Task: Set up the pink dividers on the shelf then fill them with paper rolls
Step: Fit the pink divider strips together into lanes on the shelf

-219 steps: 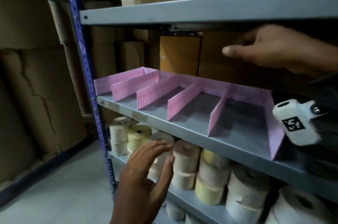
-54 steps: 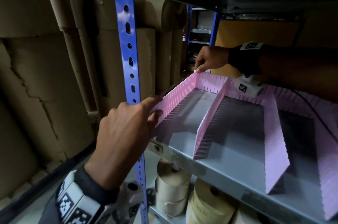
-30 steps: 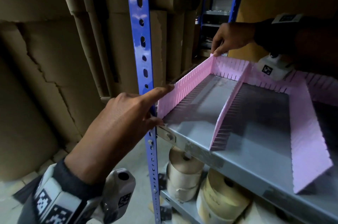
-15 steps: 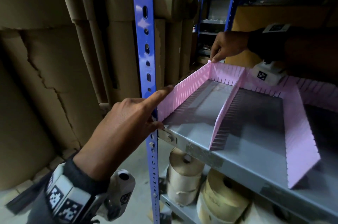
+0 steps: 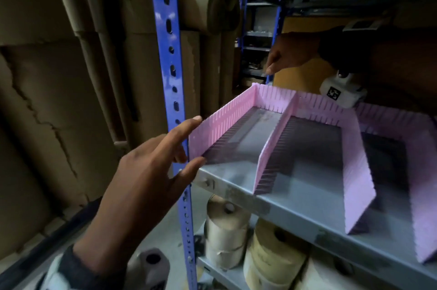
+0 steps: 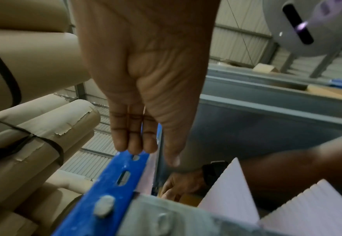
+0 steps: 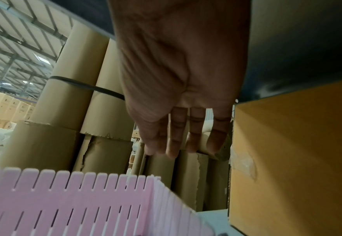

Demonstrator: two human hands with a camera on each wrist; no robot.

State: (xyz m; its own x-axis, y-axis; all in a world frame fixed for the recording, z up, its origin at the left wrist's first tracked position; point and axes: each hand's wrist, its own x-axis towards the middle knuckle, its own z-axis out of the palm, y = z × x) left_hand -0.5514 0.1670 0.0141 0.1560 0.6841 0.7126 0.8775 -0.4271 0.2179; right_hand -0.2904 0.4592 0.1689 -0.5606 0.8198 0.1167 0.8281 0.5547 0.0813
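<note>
A: Left wrist view, what fills the top?

B: The left hand [image 6: 145,76], palm toward the lens, fingers [image 6: 134,137] straight and together, tips just at the blue upright [image 6: 113,180]. Thumb extended alongside.

A: Contact with the pink dividers [image 6: 232,191]?

B: Cannot tell; their pale corners rise at lower right, blurred.

A: Anything else?

B: The right hand [image 6: 178,183] further back, brown cardboard tubes [image 6: 36,127] at left, the grey shelf [image 6: 166,218] bolted to the upright.
</note>
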